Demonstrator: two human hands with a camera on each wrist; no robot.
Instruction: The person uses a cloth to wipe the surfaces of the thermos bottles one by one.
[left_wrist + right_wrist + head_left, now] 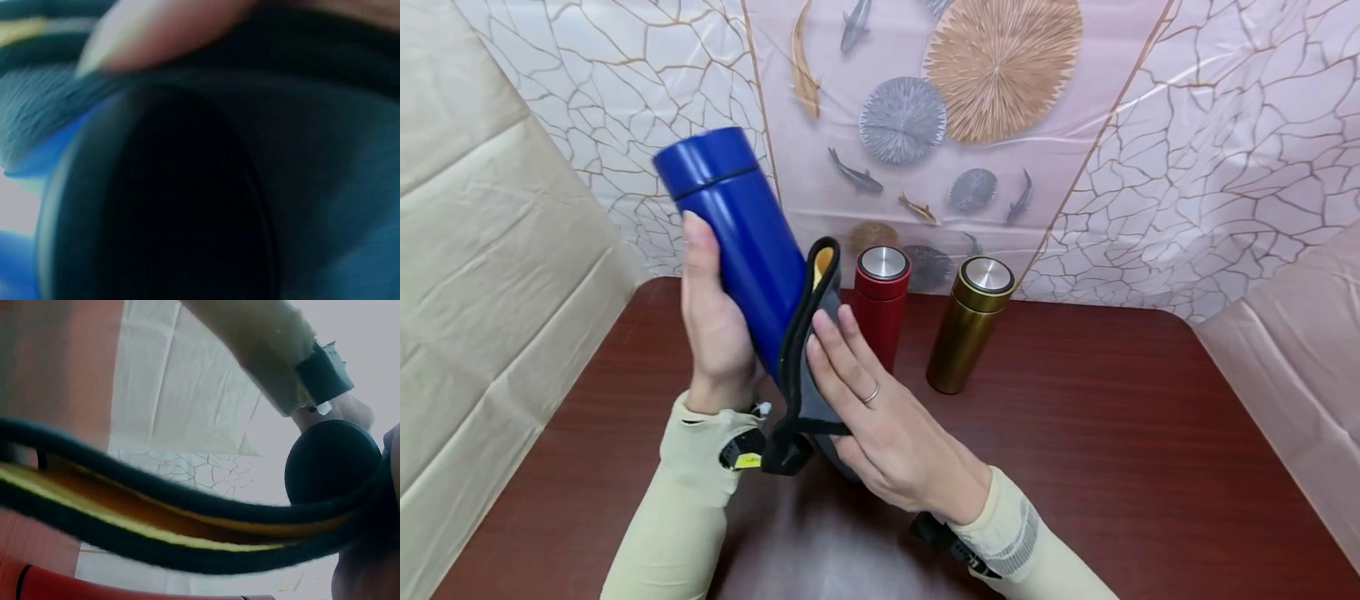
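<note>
My left hand (717,337) grips a blue flask (748,250) near its middle, thumb along the side, and holds it tilted above the table with the lid up and to the left. Around the flask's lower part lies a folded grey cloth (822,392) with black edging and a yellow inner side. My right hand (895,429) holds this cloth against the flask, its fingers stretched over the grey face and its thumb lower down. In the right wrist view the flask's dark round base (334,464) shows beside the folded cloth (187,540). The left wrist view is blurred and dark.
A red flask (882,312) stands behind the cloth, partly covered by it. To its right is a gold flask (966,333); both have silver-topped lids. The dark reddish-brown table (1112,450) meets a patterned backdrop (1150,167) at the back and pale cloth walls at the sides.
</note>
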